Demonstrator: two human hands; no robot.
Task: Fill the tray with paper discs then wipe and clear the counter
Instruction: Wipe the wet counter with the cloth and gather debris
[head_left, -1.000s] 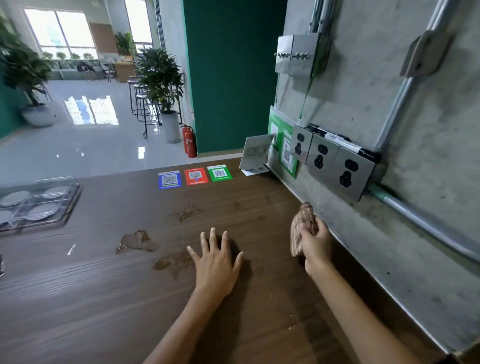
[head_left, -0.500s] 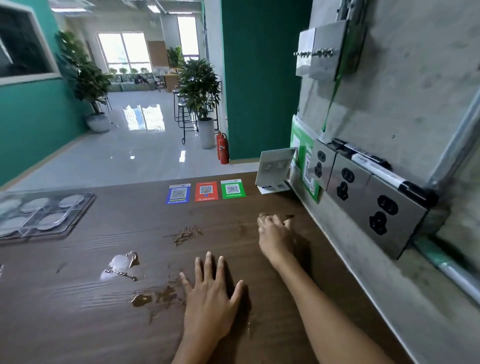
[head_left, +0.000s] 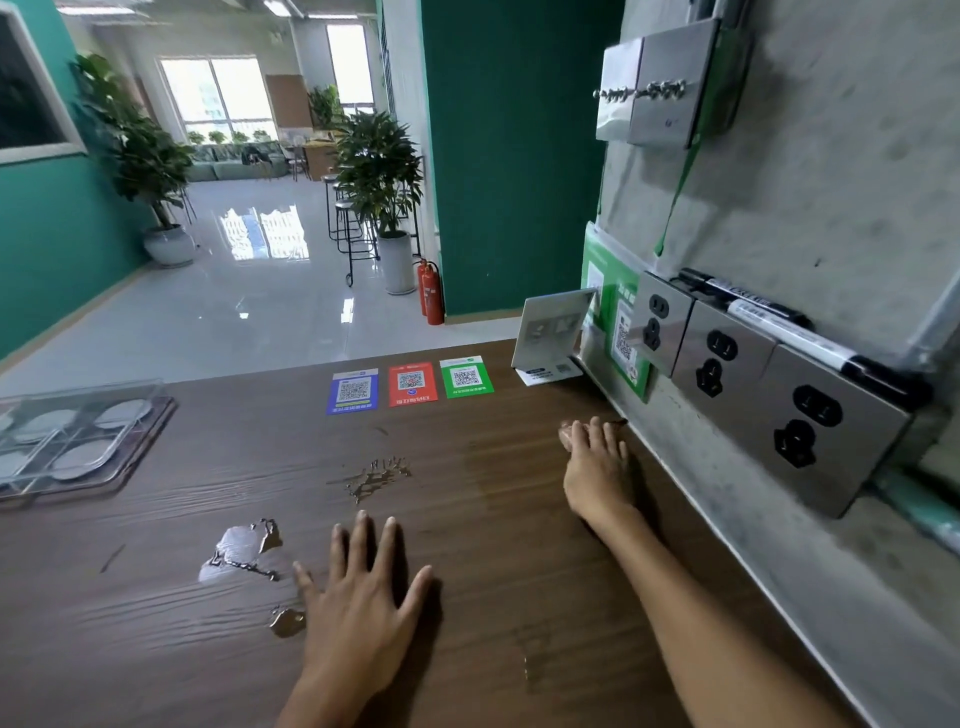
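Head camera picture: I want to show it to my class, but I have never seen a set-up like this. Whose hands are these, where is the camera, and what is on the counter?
No machine here: a person wears a wide-angle camera on the head, looking forward and down, so the two bare arms are their own.

The left hand lies flat and open on the brown wooden counter. The right hand presses down near the concrete wall; something pinkish shows under its fingertips, perhaps a wiping cloth, but it is mostly hidden.

On the counter: puddles of spilled water, three coloured QR-code stickers, a small standing card, and far left a clear tray holding grey paper discs.

The wall carries power sockets.
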